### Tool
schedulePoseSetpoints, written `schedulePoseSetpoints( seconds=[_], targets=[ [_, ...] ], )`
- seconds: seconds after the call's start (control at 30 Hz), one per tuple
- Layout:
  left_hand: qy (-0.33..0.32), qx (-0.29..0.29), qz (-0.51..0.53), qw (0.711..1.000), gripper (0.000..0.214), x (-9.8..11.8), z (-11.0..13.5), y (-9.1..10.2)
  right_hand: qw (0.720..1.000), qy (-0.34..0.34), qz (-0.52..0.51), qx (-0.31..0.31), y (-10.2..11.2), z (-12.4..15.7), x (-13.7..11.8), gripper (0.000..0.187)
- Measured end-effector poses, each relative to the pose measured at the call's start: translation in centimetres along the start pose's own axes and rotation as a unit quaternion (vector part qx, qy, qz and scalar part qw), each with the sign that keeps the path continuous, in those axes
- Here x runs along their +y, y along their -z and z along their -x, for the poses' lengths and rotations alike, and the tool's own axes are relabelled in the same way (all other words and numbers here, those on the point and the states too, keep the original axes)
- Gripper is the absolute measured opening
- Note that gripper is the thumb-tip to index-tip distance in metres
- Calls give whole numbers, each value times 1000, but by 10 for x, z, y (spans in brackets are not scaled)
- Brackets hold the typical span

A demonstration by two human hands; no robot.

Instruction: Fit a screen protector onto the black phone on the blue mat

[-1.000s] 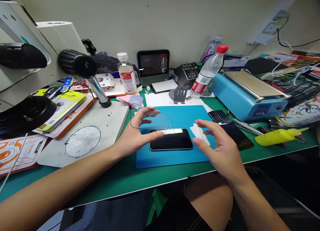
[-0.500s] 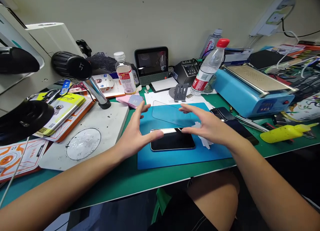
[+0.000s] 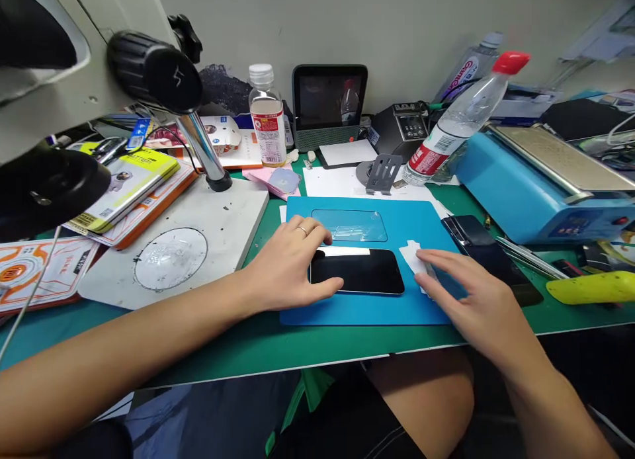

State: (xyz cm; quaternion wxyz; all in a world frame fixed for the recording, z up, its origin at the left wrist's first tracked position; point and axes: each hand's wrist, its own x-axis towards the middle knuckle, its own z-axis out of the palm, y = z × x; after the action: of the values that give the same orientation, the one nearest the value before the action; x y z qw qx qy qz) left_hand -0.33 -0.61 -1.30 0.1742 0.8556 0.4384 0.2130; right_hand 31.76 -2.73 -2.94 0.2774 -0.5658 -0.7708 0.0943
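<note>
A black-screened phone (image 3: 364, 272) lies face up on a blue mat (image 3: 357, 317). My left hand (image 3: 297, 264) is over the phone's left end, thumb and fingers apart on either side of it; whether they touch it is unclear. Behind the phone, a clear glass screen protector with a dark border (image 3: 360, 226) lies flat on the mat. My right hand (image 3: 476, 293) is at the mat's right side, with thumb and fingertips spread at the edge of some crumpled white paper (image 3: 411, 255). That hand partly covers the paper, and I cannot tell if it grips it.
A microscope stand (image 3: 253, 214) fills the left, with boxes (image 3: 124, 188) behind. Two bottles, a red-capped one (image 3: 441, 145) and a white-capped one (image 3: 268, 125), stand at the back. On the right are a blue machine (image 3: 520, 188), another dark phone (image 3: 471, 237) and a yellow squeeze bottle (image 3: 590, 288).
The glass, seen tilted between my hands before, now lies flat behind the phone. My right hand has moved right to the white paper; my left has come over the phone's left end.
</note>
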Motion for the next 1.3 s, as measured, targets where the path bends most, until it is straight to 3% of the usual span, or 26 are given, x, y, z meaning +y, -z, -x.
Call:
schedulePoseSetpoints(
  seconds=[0.1, 0.23, 0.4, 0.43, 0.53, 0.67, 0.9, 1.13, 1.3],
  targets=[
    [-12, -47, -27, 998, 48, -3, 0, -2, 1000, -8, 5, -5, -5, 12, 5, 36],
    [-15, -62, -36, 997, 52, -5, 0, -4, 1000, -16, -21, 11, -7, 8, 3, 23],
    [-25, -67, -45, 996, 48, -5, 0, -5, 994, -15, -51, 91, -10, 17, -29, 24],
    [-26, -64, -45, 997, 48, -5, 0, -6, 996, 10, -44, 83, -12, 20, -38, 27],
    [-24, -55, -39, 997, 47, -5, 0, -7, 994, 109, 6, -26, -22, 30, -60, 44],
    [-29, -61, -34, 997, 49, -5, 0, -7, 984, 124, 72, -104, -33, 35, -68, 77],
    [-24, -58, -29, 998, 51, -6, 2, -9, 975, 86, 182, -93, -49, 30, -83, 99],
    [-13, -73, -38, 996, 55, -6, 1, -9, 958, 123, 240, -100, -32, 60, -100, 92],
    [-7, -68, -14, 998, 56, -6, 3, -10, 963, 127, 191, -142, -41, 39, -102, 92]
  ],
)
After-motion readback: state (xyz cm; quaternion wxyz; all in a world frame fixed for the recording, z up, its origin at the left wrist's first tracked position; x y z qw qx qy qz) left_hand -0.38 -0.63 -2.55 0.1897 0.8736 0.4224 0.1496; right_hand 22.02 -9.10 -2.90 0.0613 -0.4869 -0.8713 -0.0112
